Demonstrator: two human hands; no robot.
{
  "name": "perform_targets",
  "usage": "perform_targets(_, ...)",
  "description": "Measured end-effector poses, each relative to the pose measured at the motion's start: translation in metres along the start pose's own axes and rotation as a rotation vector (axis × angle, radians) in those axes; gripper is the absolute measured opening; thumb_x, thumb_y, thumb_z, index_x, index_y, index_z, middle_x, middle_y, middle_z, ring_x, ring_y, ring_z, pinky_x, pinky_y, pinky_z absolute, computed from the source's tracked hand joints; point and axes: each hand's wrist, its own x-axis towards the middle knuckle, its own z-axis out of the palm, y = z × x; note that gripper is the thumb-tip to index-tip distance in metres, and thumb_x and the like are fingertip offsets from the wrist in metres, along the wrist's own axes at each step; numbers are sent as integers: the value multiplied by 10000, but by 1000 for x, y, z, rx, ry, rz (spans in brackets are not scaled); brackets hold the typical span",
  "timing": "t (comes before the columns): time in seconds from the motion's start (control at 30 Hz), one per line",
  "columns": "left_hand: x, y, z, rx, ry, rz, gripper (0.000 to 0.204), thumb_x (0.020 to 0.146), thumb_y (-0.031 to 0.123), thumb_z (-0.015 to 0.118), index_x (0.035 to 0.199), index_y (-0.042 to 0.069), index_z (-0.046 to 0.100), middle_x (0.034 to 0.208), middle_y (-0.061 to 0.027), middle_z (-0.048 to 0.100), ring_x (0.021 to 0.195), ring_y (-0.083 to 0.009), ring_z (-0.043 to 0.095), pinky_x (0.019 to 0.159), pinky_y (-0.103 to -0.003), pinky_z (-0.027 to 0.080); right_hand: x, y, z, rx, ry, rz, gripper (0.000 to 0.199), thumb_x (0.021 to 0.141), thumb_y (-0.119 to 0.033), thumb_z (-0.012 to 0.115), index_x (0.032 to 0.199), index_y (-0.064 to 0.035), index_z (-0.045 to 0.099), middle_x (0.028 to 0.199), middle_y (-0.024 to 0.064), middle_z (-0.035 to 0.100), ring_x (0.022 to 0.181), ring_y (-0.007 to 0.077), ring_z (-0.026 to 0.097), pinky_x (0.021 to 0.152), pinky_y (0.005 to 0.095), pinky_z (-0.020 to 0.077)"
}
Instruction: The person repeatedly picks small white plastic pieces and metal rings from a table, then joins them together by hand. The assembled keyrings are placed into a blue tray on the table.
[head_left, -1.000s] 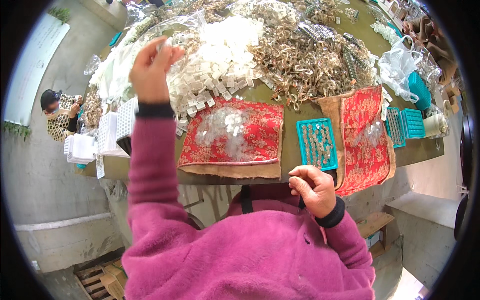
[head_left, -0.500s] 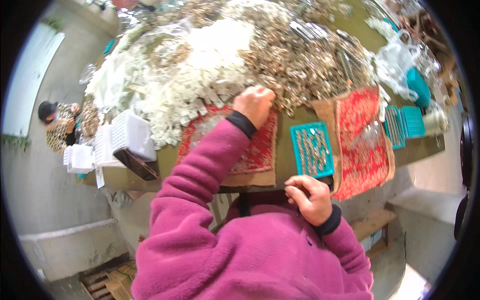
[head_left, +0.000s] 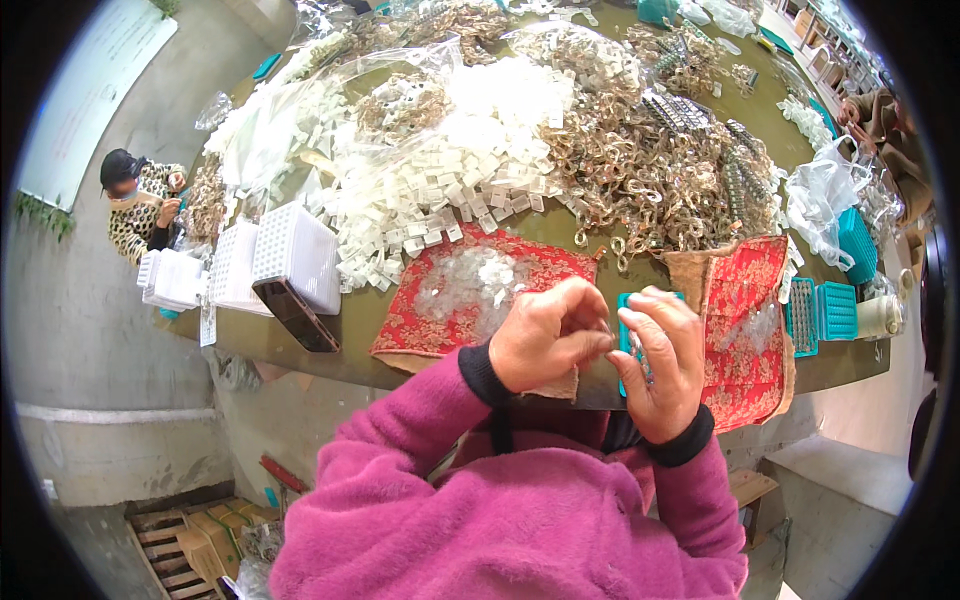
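My left hand (head_left: 553,337) and my right hand (head_left: 662,365) meet fingertip to fingertip in front of my body. The left thumb and fingers are pinched together, and the right fingers curl toward its thumb. Whatever they hold, if anything, is too small to make out. Below them lies a teal tray (head_left: 623,388), mostly covered by my hands. Left of it is a red patterned cloth (head_left: 420,320) with small clear pieces (head_left: 490,275) heaped on it. Right of the tray a second red patterned cloth (head_left: 735,365) carries some clear plastic (head_left: 750,328).
White rectangular pieces (head_left: 440,195) and brown chain-like links (head_left: 655,190) lie heaped across the table. At left stand white perforated trays (head_left: 297,255) and a phone (head_left: 297,315); at right, teal trays (head_left: 836,310) and a clear bag (head_left: 828,195). Another person (head_left: 140,205) works at far left.
My left hand has come from the edge of the heap down to my right hand. The right hand has risen over the teal tray. The view has shifted, showing more of the table's far side.
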Motion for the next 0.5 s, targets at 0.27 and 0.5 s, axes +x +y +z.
perform_targets(0.27,-25,-8,2,-210,-114,-62,209,980,-13,716,1181,-15,660,999,-60,717,855,-112,710,762,-279,607,-23,-3,10,362,-152,338,165,895,24,772,1034,-16,693,905,114,686,757,223,699,660,322,554)
perform_targets(0.5,-24,-12,8,435,121,586,240,823,6,814,1043,29,722,1037,-114,673,915,-255,712,767,-351,602,-38,-13,10,656,-188,691,129,894,44,719,998,-16,672,841,69,647,697,118,661,612,293,516)
